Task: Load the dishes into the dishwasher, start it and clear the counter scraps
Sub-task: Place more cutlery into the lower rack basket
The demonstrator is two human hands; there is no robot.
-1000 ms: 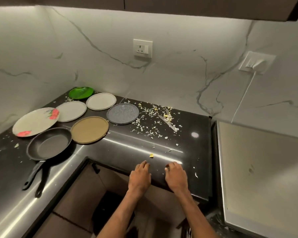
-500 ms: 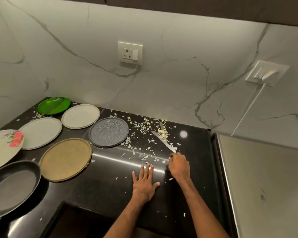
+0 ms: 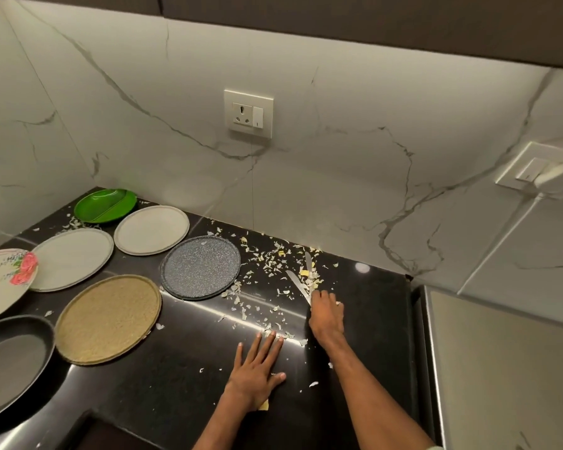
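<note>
Vegetable scraps [image 3: 268,266] lie scattered over the black counter [image 3: 182,378]. My right hand [image 3: 326,315] curls its fingers over the near end of a knife [image 3: 295,283] among the scraps; a second blade [image 3: 308,260] lies just behind. My left hand [image 3: 257,368] rests flat on the counter, fingers spread, a yellow scrap under its wrist. To the left lie a speckled grey plate [image 3: 200,267], a tan plate [image 3: 108,319], two pale grey plates [image 3: 152,229] [image 3: 72,258], a green plate [image 3: 104,205], a floral plate [image 3: 4,280] and a black pan [image 3: 10,362].
A marble wall with a socket [image 3: 248,113] backs the counter. A plugged-in socket [image 3: 546,172] with a white cable sits at the right. A pale flat appliance top [image 3: 507,368] adjoins the counter's right edge. The counter's front edge cuts in at the lower left.
Both hands have moved from the counter's front edge farther onto it. The right hand reached the knife's near end; the left hand spread flat. The view moved closer and to the right.
</note>
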